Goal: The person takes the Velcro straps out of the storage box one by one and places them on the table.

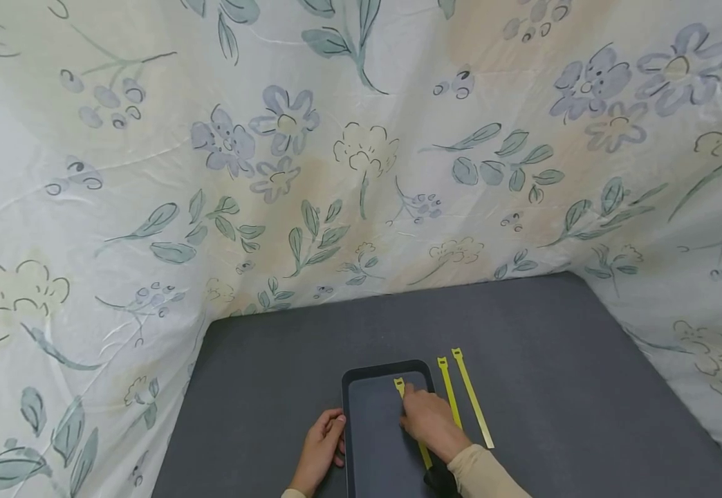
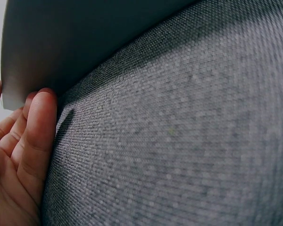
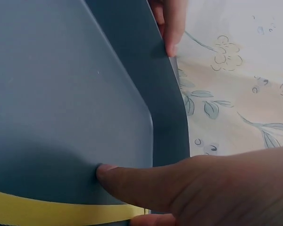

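A dark grey rectangular tray (image 1: 373, 443) lies on the table. My left hand (image 1: 321, 446) holds its left side, thumb at the rim and fingers against the outer wall (image 2: 52, 42). Inside the tray, near its right wall, a yellow strap with a slotted head (image 1: 400, 384) lies lengthwise. My right hand (image 1: 429, 418) reaches over this strap and hides its middle. In the right wrist view the right thumb (image 3: 132, 181) is straight, its tip on the tray floor beside the yellow strap (image 3: 61, 213). Another fingertip shows by the strap's end; the other fingers are hidden.
To the right of the tray, two more yellow straps lie on the table, a nearer one (image 1: 450, 391) partly behind my right hand and a farther one (image 1: 474, 401). The dark grey table (image 1: 261, 387) is bordered by floral cloth (image 1: 361, 173) at the back and sides.
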`<action>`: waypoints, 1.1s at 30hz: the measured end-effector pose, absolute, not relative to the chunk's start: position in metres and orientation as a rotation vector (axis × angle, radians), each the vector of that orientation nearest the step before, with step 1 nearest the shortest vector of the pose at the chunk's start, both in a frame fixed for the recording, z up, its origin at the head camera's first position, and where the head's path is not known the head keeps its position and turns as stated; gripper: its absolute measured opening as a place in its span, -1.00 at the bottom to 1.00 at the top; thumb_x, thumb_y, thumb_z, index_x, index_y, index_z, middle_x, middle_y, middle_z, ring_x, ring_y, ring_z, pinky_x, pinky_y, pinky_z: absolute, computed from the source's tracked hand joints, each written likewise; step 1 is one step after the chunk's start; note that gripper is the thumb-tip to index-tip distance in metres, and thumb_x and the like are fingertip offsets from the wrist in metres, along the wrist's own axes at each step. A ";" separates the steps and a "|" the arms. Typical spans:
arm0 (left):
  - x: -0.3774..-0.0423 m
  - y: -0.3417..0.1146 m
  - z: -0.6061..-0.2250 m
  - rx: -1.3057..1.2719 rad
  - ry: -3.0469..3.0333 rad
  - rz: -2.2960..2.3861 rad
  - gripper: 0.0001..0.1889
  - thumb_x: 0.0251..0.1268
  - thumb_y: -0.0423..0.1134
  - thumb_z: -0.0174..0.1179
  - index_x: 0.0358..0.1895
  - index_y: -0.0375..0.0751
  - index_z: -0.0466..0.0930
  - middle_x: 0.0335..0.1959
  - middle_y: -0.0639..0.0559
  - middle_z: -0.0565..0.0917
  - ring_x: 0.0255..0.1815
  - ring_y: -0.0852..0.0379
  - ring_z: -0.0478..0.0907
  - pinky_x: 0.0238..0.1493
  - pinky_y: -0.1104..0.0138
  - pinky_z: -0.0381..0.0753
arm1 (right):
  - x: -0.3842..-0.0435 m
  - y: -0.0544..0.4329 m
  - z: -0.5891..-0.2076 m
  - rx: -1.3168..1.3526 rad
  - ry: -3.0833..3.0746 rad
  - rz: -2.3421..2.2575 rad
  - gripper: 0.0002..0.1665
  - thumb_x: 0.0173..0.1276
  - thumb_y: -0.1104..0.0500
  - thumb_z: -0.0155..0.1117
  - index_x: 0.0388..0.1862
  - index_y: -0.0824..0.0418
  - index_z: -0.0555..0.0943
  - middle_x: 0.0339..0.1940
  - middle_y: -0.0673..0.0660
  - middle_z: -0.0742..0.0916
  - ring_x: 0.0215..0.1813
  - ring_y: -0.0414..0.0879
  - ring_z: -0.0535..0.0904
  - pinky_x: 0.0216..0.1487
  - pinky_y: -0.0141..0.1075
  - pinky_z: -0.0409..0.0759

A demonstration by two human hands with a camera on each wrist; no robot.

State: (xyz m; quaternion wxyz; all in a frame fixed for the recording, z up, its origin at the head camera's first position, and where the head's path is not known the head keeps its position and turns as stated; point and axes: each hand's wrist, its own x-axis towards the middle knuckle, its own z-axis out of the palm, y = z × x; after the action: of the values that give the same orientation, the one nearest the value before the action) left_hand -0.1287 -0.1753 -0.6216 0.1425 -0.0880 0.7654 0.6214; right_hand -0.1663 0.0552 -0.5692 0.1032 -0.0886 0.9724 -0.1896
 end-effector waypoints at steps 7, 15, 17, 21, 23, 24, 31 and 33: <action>-0.129 -0.175 -0.622 -0.244 2.209 1.803 -0.49 0.59 -0.01 0.04 0.28 -0.42 0.45 -0.38 -0.05 0.66 -0.52 0.19 0.53 -0.63 0.32 0.62 | -0.169 0.054 -0.571 -0.254 2.834 -0.605 -0.48 0.16 0.19 0.56 -0.02 0.42 0.55 -0.56 0.17 0.62 -0.61 -0.07 0.45 -0.63 -0.18 0.42; -0.130 -0.175 -0.623 -0.252 2.213 1.804 -0.50 0.58 -0.02 0.05 0.26 -0.42 0.47 -0.41 -0.01 0.65 -0.52 0.19 0.53 -0.64 0.33 0.62 | -0.171 0.051 -0.573 -0.213 2.792 -0.667 -0.66 0.27 0.26 0.43 -0.08 0.39 0.54 -0.58 0.15 0.58 -0.60 -0.08 0.43 -0.62 -0.22 0.39; -0.130 -0.175 -0.623 -0.253 2.214 1.799 -0.50 0.59 -0.02 0.05 0.26 -0.42 0.46 -0.42 0.00 0.64 -0.52 0.19 0.52 -0.64 0.33 0.62 | -0.171 0.050 -0.573 -0.216 2.790 -0.686 -0.70 0.28 0.28 0.41 -0.10 0.39 0.54 -0.59 0.14 0.56 -0.61 -0.09 0.42 -0.63 -0.24 0.38; -0.130 -0.175 -0.623 -0.253 2.213 1.798 -0.49 0.59 -0.02 0.05 0.27 -0.43 0.46 -0.44 0.01 0.63 -0.53 0.19 0.52 -0.64 0.33 0.62 | -0.171 0.050 -0.573 -0.236 2.797 -0.715 -0.74 0.27 0.32 0.40 -0.14 0.39 0.55 -0.63 0.11 0.53 -0.64 -0.10 0.39 -0.65 -0.26 0.33; -0.130 -0.175 -0.623 -0.252 2.211 1.802 -0.49 0.58 -0.02 0.05 0.27 -0.44 0.46 -0.44 0.01 0.63 -0.54 0.20 0.52 -0.64 0.33 0.62 | -0.171 0.051 -0.573 -0.245 2.791 -0.733 -0.75 0.26 0.33 0.39 -0.14 0.39 0.55 -0.64 0.10 0.51 -0.64 -0.10 0.38 -0.65 -0.27 0.31; -0.130 -0.175 -0.623 -0.250 2.210 1.805 -0.49 0.58 -0.02 0.05 0.27 -0.44 0.46 -0.45 0.01 0.63 -0.54 0.20 0.52 -0.64 0.33 0.62 | -0.171 0.051 -0.573 -0.249 2.788 -0.744 -0.76 0.26 0.34 0.39 -0.14 0.39 0.55 -0.64 0.10 0.51 -0.64 -0.10 0.38 -0.65 -0.27 0.31; -0.130 -0.175 -0.623 -0.245 2.200 1.815 -0.49 0.58 -0.02 0.06 0.27 -0.43 0.46 -0.44 0.00 0.63 -0.53 0.20 0.52 -0.64 0.33 0.62 | -0.172 0.055 -0.574 -0.252 2.736 -0.830 -0.83 0.26 0.34 0.35 -0.26 0.28 0.51 -0.62 0.08 0.52 -0.62 -0.10 0.39 -0.63 -0.29 0.31; -0.130 -0.175 -0.623 -0.246 2.199 1.817 -0.49 0.58 -0.01 0.06 0.27 -0.43 0.45 -0.43 -0.01 0.63 -0.53 0.20 0.52 -0.64 0.33 0.62 | -0.172 0.056 -0.575 -0.251 2.732 -0.850 -0.83 0.26 0.34 0.35 -0.30 0.25 0.49 -0.60 0.08 0.53 -0.62 -0.10 0.40 -0.62 -0.29 0.32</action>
State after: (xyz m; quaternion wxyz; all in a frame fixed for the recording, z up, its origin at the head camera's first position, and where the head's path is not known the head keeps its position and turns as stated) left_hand -0.1303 -0.1755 -0.6232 0.1389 -0.0851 0.7606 0.6284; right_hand -0.1723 0.0556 -0.5752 0.1344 -0.0866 0.9426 -0.2931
